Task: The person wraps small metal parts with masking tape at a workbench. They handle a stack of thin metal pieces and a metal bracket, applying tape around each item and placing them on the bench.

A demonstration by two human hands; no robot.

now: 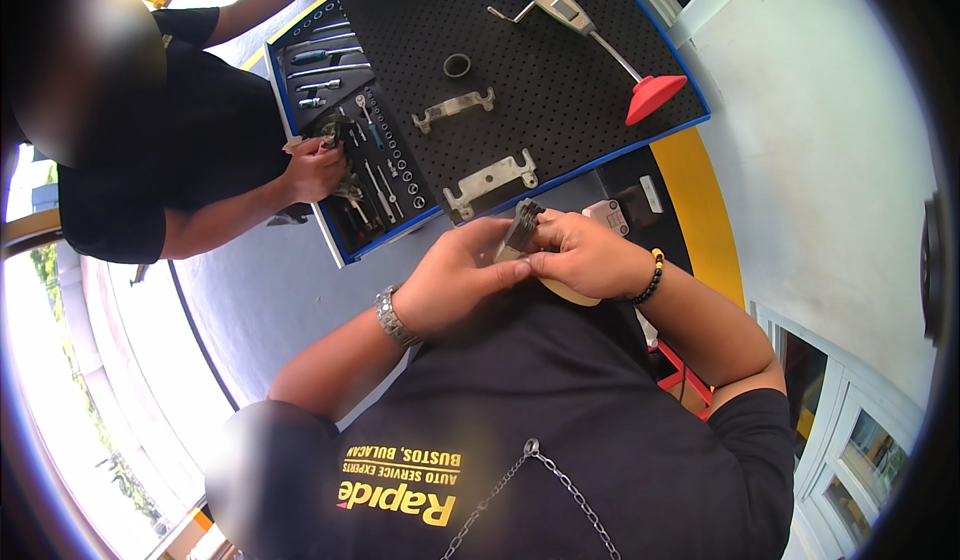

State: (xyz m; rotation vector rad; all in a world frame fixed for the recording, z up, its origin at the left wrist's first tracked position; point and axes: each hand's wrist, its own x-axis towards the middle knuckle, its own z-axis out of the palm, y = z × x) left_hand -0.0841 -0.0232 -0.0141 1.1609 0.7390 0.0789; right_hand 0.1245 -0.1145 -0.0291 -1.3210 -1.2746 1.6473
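Observation:
Close in front of my body, both hands are closed around a dark grey block with a metal edge that looks like a brake pad (517,232). My left hand (455,275) grips it from the left, thumb pressed along its lower end. My right hand (590,257) holds its right side, fingers curled over and partly hiding it. Below the right hand shows the pale yellow curved edge (572,294) of something I cannot make out. Just beyond my hands, a metal caliper bracket (490,182) lies on the black perforated bench top (560,110).
Farther back lie a second bracket (453,109) and a small round cup (456,65). A metal tool with a red cone end (655,98) rests at the right. A co-worker's hand (318,172) reaches over the socket tray (385,165) on the left. A white wall (815,150) stands at right.

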